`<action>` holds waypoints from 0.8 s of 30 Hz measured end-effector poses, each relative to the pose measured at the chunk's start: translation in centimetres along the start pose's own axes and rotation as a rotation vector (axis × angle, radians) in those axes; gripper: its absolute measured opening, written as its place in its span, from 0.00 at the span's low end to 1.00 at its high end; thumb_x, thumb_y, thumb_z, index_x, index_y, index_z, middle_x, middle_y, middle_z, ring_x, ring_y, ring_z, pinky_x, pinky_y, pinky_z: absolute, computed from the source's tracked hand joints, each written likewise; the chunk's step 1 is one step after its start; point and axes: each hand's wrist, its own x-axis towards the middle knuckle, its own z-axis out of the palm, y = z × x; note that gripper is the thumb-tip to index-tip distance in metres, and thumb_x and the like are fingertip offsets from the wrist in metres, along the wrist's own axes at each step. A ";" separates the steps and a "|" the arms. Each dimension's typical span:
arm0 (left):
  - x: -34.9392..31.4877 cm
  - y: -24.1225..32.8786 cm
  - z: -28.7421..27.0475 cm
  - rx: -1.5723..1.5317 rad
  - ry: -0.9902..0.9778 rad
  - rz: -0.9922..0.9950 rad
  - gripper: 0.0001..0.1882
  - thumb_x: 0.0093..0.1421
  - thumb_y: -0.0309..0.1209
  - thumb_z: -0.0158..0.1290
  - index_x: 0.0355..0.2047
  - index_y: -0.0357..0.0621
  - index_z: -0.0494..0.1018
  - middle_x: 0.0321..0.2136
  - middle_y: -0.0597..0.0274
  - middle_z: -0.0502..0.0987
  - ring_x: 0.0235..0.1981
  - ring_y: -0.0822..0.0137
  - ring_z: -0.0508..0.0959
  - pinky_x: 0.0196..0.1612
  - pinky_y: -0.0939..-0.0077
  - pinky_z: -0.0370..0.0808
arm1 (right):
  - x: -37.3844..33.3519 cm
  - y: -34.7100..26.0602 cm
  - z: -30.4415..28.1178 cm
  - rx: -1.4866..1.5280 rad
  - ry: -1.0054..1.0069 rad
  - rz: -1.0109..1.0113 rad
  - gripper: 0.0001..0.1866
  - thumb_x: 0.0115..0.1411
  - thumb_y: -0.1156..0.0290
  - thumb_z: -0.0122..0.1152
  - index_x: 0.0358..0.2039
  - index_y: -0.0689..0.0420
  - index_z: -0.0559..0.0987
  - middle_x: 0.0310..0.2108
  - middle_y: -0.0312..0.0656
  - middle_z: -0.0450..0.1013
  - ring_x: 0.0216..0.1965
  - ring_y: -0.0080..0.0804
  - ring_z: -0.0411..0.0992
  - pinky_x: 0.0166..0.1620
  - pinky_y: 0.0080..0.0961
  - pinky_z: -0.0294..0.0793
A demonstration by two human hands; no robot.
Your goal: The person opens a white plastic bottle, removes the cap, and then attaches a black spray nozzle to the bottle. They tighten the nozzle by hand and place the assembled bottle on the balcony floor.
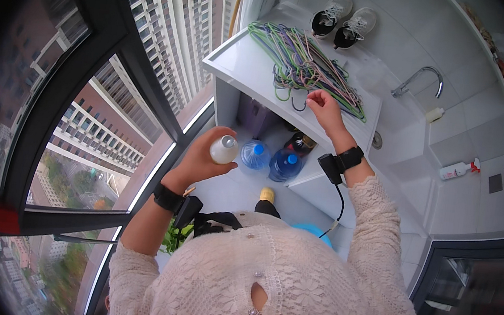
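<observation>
In my left hand (202,155) is a small white bottle (224,150) with a clear top, gripped upright between thumb and fingers. My right hand (326,113) has its fingers pinched together at the front edge of the white cabinet top (238,56). The dark hook (298,105) of a hanger is right beside those fingertips; whether they hold it or something else is hidden. Behind the hand lies a tangled pile of green, purple and pink clothes hangers (303,61).
Below stand blue-capped plastic jugs (256,155) and a dark bottle (301,142). A pair of sneakers (343,22) sits behind the hangers. To the right are a sink with a curved faucet (421,80) and a spray bottle (459,170). Windows (105,134) line the left side.
</observation>
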 end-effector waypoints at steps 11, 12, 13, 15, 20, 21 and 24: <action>9.8 -0.8 3.9 0.021 0.168 -0.019 0.31 0.38 0.22 0.66 0.45 0.45 0.69 0.41 0.61 0.74 0.43 0.63 0.74 0.48 0.70 0.70 | 6.8 11.0 -10.3 0.032 -0.013 -0.002 0.05 0.57 0.73 0.60 0.32 0.58 0.75 0.27 0.32 0.73 0.29 0.18 0.69 0.34 0.18 0.69; 10.7 -0.8 4.4 0.043 0.168 -0.034 0.31 0.38 0.22 0.66 0.45 0.45 0.69 0.40 0.61 0.74 0.43 0.64 0.75 0.48 0.70 0.70 | 7.8 11.5 -11.3 0.029 0.027 0.005 0.05 0.56 0.73 0.60 0.32 0.59 0.75 0.27 0.32 0.74 0.29 0.19 0.70 0.35 0.19 0.70; 11.6 -0.8 5.0 0.048 0.170 -0.044 0.30 0.39 0.22 0.66 0.45 0.45 0.69 0.40 0.61 0.74 0.43 0.64 0.75 0.48 0.71 0.70 | 8.8 11.8 -12.1 0.052 0.001 -0.027 0.05 0.56 0.74 0.60 0.32 0.59 0.75 0.27 0.32 0.74 0.29 0.19 0.70 0.35 0.19 0.70; 13.0 -0.6 6.2 0.039 0.176 -0.077 0.30 0.40 0.23 0.66 0.45 0.45 0.69 0.39 0.61 0.74 0.41 0.65 0.75 0.47 0.73 0.71 | 10.8 11.8 -13.2 0.028 -0.015 0.048 0.05 0.56 0.75 0.59 0.33 0.59 0.75 0.28 0.33 0.73 0.29 0.19 0.70 0.35 0.18 0.71; 15.5 -0.3 7.9 0.049 0.178 -0.083 0.30 0.41 0.23 0.66 0.46 0.44 0.69 0.39 0.61 0.75 0.41 0.66 0.75 0.46 0.73 0.71 | 15.2 10.2 -11.4 0.019 -0.188 -0.074 0.07 0.56 0.74 0.61 0.34 0.59 0.74 0.28 0.33 0.72 0.30 0.20 0.70 0.36 0.19 0.71; 15.6 -0.3 8.0 0.051 0.172 -0.089 0.30 0.41 0.23 0.66 0.47 0.44 0.69 0.39 0.61 0.75 0.41 0.66 0.75 0.46 0.73 0.71 | 15.8 9.9 -10.3 0.008 -0.193 -0.080 0.07 0.55 0.73 0.61 0.34 0.59 0.74 0.28 0.34 0.72 0.31 0.21 0.70 0.36 0.20 0.71; 15.7 -0.2 7.7 0.054 0.154 -0.106 0.30 0.41 0.23 0.66 0.47 0.44 0.69 0.39 0.61 0.75 0.41 0.66 0.75 0.47 0.72 0.71 | 17.5 9.0 -7.3 -0.103 -0.220 -0.138 0.12 0.54 0.69 0.63 0.36 0.59 0.74 0.31 0.38 0.72 0.32 0.26 0.70 0.37 0.23 0.71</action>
